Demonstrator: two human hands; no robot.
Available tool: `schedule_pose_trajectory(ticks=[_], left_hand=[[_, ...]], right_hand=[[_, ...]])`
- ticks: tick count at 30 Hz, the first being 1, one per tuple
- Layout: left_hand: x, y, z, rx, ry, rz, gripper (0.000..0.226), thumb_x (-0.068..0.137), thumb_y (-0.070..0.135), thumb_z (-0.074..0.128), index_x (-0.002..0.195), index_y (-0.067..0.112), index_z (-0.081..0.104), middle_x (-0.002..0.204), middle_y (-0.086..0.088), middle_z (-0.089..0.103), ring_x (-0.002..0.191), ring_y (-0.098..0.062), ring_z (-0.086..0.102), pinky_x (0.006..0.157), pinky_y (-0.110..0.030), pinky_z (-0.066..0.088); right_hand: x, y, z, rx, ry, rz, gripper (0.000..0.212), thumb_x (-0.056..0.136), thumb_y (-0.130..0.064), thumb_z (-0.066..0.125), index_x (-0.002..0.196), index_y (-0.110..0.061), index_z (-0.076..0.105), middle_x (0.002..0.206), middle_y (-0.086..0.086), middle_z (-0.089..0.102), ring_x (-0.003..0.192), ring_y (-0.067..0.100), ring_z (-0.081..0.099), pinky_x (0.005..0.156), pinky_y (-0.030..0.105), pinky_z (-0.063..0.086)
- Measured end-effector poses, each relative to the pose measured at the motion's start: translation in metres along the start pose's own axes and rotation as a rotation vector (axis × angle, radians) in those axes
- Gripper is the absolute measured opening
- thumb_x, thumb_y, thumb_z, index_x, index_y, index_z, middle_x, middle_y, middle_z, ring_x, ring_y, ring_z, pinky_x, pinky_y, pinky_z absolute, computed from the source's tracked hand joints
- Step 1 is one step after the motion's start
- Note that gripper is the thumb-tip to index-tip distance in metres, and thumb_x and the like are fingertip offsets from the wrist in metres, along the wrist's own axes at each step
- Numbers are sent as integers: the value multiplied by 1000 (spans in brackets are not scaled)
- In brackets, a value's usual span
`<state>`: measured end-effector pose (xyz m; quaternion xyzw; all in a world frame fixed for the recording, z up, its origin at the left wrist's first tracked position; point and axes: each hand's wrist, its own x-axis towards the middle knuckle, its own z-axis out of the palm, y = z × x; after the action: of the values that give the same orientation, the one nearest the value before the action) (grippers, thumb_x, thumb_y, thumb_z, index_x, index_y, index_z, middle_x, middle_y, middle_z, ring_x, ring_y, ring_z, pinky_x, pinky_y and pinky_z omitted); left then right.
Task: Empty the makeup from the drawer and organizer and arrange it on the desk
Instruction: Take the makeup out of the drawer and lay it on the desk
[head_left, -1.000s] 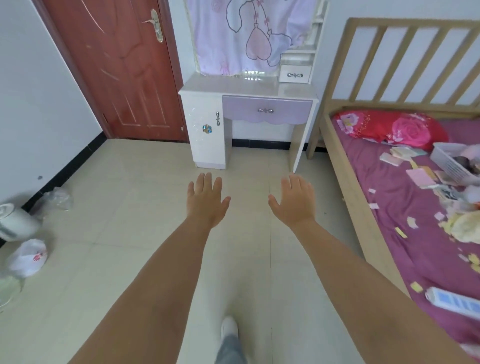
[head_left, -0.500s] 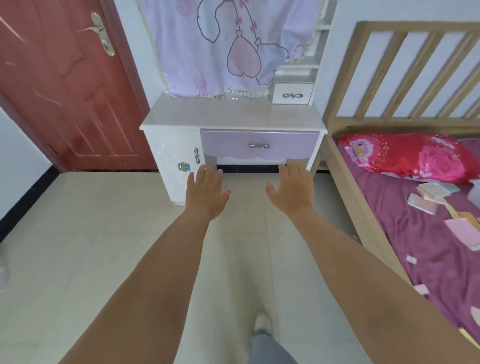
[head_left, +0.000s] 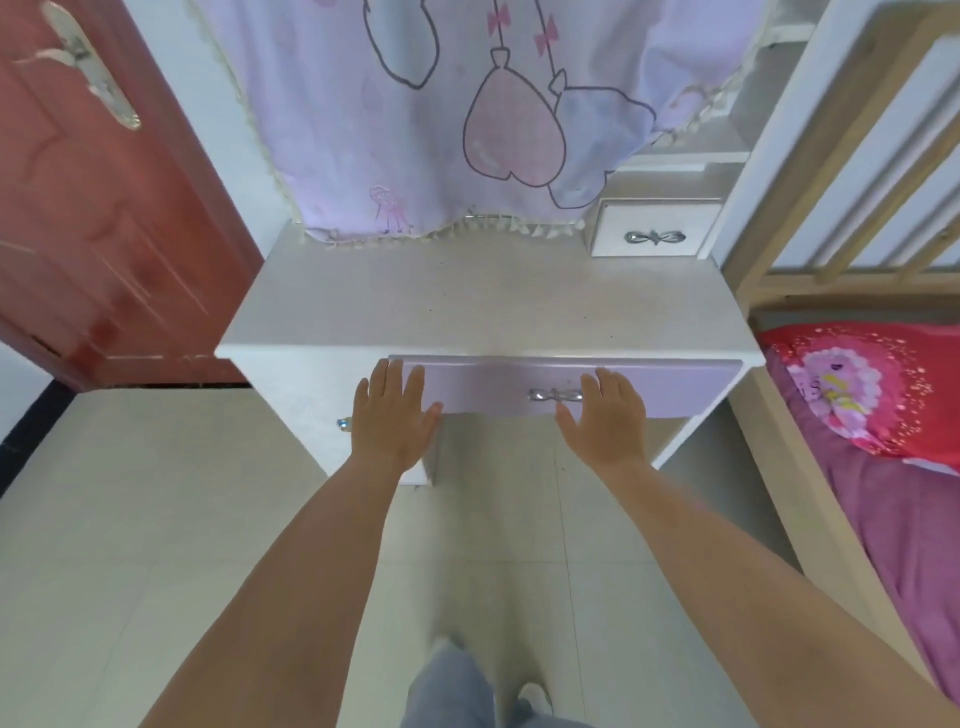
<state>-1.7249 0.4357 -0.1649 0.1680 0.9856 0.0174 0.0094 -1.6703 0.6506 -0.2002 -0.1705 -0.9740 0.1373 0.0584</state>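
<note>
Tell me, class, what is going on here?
A person stands at a white desk with both hands out flat. The left hand and right hand hang in front of the purple drawer, which is shut. The right hand is beside its silver handle, but neither hand grips anything. No makeup is out on the desk yet.

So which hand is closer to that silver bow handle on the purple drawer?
Right. The right hand sits just beside the bow handle, fingers flat. The left hand is off at the purple drawer's left end.
</note>
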Motion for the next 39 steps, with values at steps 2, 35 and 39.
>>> schedule_pose_trajectory(ticks=[2, 35, 39], left_hand=[[41, -12, 20, 5, -49, 14, 56, 98, 38, 29, 145, 10, 20, 152, -14, 16, 143, -27, 9, 115, -39, 11], [214, -29, 188, -8, 120, 363, 60, 96, 49, 8, 127, 7, 39, 128, -24, 54, 122, -35, 42, 98, -44, 23], [184, -30, 198, -34, 293, 489, 47, 99, 39, 15, 122, 10, 44, 126, -22, 56, 121, -30, 35, 97, -45, 25]], right_hand=[[27, 5, 23, 0, 32, 17, 35, 55, -20, 80, 77, 3, 64, 80, 20, 66, 74, 38, 66, 61, 42, 54], [167, 27, 175, 1203, -81, 1424, 28, 88, 3, 48, 64, -8, 39, 61, 9, 49, 48, 18, 49, 48, 25, 50], [147, 26, 169, 1183, -87, 1456, 24, 85, 3, 48, 65, -7, 40, 55, 9, 46, 28, 12, 46, 45, 22, 49]])
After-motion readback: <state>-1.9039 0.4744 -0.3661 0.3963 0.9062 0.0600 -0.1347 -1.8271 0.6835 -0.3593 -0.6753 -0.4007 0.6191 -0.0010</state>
